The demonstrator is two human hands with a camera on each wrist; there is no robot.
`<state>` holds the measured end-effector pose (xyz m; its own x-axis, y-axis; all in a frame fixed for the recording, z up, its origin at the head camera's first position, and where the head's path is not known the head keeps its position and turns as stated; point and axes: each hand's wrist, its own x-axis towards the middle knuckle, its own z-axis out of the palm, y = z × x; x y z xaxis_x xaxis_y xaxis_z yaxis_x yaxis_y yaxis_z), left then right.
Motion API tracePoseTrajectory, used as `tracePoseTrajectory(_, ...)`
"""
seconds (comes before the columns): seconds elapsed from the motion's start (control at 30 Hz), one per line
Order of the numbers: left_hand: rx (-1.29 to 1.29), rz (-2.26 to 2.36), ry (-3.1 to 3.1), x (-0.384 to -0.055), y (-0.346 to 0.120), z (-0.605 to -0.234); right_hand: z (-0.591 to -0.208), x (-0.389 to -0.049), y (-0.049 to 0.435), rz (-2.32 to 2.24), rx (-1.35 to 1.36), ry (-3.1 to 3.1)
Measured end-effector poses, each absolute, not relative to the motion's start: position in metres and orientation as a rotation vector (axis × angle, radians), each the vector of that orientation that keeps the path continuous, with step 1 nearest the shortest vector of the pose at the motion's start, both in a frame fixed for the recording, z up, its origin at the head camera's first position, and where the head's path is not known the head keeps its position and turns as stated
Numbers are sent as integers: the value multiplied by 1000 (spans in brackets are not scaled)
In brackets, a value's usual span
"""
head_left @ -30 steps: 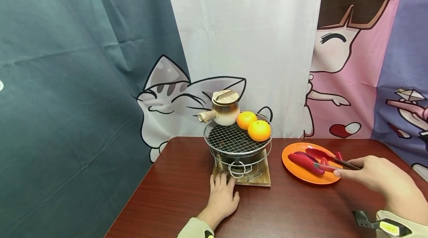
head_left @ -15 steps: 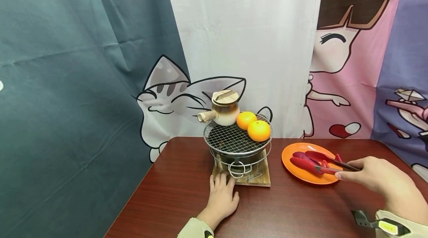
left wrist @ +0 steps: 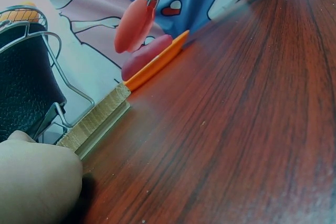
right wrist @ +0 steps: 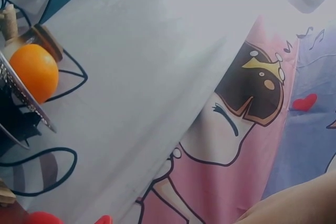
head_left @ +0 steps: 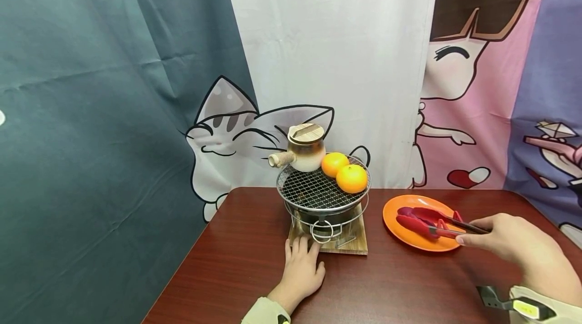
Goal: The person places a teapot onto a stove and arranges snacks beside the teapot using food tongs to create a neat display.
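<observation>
My right hand [head_left: 518,243] holds red-tipped tongs [head_left: 411,225] by their dark and metal handles, low over an orange plate [head_left: 402,239]. Between the tong tips lies a purple, elongated thing like a sweet potato [head_left: 403,211], partly covered by them; the left wrist view shows its rounded purple side [left wrist: 147,56] along the plate. I cannot tell whether the tongs grip it. My left hand [head_left: 302,273] rests with fingers extended at the front left edge of a wooden board [head_left: 359,247], beneath a round grill.
On the wire grill [head_left: 313,190] stand a lidded clay pot [head_left: 307,154] with its handle pointing left, and two oranges, one behind [head_left: 335,164] and one in front [head_left: 352,178]. A ring handle [head_left: 322,232] hangs at the grill's front. A printed curtain [head_left: 345,61] backs the table.
The tong tips have shifted slightly right and closer together around the purple thing, which shows more at their far left end. My left hand stays in place.
</observation>
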<state>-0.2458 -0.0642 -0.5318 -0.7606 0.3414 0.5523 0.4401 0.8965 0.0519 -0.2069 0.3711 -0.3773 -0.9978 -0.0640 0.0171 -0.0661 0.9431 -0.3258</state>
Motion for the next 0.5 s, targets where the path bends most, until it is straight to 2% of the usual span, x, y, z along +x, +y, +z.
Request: tracePoseTrajectory(0.5,-561,-239,-2512,-246,-64,-533,-378,-208,372,516,84,-3079)
